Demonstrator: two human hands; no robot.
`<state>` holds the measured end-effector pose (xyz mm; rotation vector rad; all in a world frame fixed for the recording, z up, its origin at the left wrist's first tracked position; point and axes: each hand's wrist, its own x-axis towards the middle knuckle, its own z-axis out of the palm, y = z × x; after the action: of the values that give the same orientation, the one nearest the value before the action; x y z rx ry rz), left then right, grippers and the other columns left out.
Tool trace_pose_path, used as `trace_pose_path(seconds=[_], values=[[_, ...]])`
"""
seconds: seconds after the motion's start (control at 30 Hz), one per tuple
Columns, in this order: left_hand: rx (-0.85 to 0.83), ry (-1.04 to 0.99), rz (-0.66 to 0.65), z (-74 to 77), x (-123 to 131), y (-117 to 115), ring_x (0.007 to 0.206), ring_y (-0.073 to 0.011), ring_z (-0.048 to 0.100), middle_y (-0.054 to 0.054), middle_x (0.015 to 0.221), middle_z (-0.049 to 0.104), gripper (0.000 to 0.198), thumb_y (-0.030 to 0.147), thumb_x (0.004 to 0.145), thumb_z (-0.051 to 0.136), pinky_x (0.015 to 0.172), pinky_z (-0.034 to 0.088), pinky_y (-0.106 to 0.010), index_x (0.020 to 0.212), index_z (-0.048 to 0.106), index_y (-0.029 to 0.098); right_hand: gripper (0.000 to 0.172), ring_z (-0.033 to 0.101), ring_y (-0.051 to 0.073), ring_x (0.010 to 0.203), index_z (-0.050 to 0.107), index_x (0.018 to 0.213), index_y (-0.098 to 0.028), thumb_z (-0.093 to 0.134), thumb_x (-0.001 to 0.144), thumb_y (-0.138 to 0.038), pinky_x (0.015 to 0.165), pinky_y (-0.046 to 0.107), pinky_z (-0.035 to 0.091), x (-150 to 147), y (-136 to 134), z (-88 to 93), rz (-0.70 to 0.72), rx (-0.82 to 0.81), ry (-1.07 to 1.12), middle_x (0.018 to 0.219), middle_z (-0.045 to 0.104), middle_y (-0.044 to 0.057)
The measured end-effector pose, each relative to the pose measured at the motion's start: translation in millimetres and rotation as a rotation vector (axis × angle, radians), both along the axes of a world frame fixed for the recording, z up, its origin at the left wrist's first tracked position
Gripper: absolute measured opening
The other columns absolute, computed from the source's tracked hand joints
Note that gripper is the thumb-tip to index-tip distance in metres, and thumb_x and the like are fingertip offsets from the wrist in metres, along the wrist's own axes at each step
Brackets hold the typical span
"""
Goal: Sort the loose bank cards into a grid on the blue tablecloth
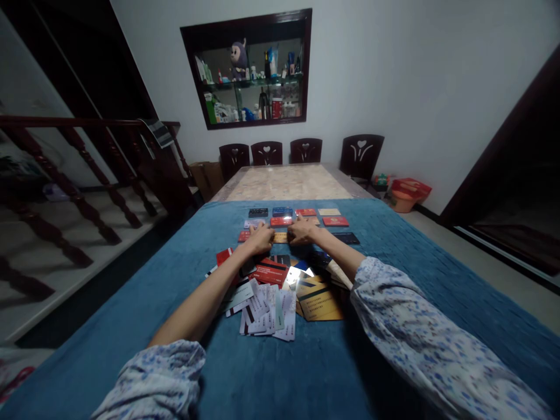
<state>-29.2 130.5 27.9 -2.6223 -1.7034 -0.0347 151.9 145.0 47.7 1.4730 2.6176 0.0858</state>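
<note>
Between the bent fingers of the left hand (261, 238) and the right hand (303, 231), a yellow card (280, 237) lies on the blue cloth (175, 297) over the desk (289, 181); whether the fingers grip or merely touch it, I cannot tell. Beyond the fingers sit neat rows of cards (281, 222). Right of the right fingers is a dark card (349, 238); nearer than both hands' fingers spreads an overlapping card pile (270, 272).
</note>
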Motion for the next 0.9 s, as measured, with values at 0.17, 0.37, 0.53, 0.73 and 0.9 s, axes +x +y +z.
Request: trace_pose_path(seconds=[0.17,0.37,0.53,0.73,0.9], values=[[0.045,-0.038,-0.015,1.6,-3,-6,0.122,-0.0344,0.042,-0.015,0.121,0.058,0.029,0.012,0.082,0.052,0.095,0.035,-0.051,0.105,0.068,0.018,0.042,0.045,0.038,0.121,0.068,0.120,-0.020,0.050,0.086,-0.036,0.093,0.055,0.040,5,-9,2.6,0.000,0.084,0.039,0.126,0.060,0.018],[0.088,-0.083,-0.039,1.4,-9,-19,0.119,-0.0344,0.043,-0.014,0.120,0.060,0.036,0.012,0.082,0.051,0.093,0.035,-0.051,0.113,0.068,0.019,0.040,0.042,0.036,0.121,0.066,0.123,-0.026,0.059,0.085,-0.035,0.094,0.051,0.036,11,-21,6.2,0.040,0.139,0.104,0.129,0.059,0.013],[0.143,-0.164,-0.064,-3.2,-17,-35,0.117,-0.0326,0.045,-0.011,0.118,0.061,0.040,0.009,0.079,0.056,0.093,0.033,-0.049,0.114,0.069,0.022,0.035,0.043,0.034,0.117,0.068,0.120,-0.025,0.057,0.088,-0.032,0.091,0.049,0.035,13,-40,8.1,0.067,0.191,0.184,0.122,0.063,0.013],[0.205,-0.276,-0.061,-13.3,-27,-55,0.114,-0.0308,0.047,-0.010,0.116,0.064,0.035,0.011,0.080,0.061,0.092,0.033,-0.048,0.111,0.071,0.023,0.028,0.043,0.031,0.113,0.071,0.111,-0.023,0.055,0.089,-0.028,0.089,0.045,0.031,14,-65,7.1,0.141,0.243,0.267,0.115,0.067,0.011],[0.256,-0.321,-0.066,-15.6,-36,-76,0.112,-0.0293,0.048,-0.010,0.113,0.067,0.024,0.014,0.084,0.060,0.091,0.032,-0.047,0.103,0.073,0.021,0.024,0.045,0.030,0.112,0.071,0.109,-0.025,0.057,0.089,-0.027,0.090,0.045,0.028,13,-79,1.4,0.221,0.270,0.297,0.110,0.069,0.010]])
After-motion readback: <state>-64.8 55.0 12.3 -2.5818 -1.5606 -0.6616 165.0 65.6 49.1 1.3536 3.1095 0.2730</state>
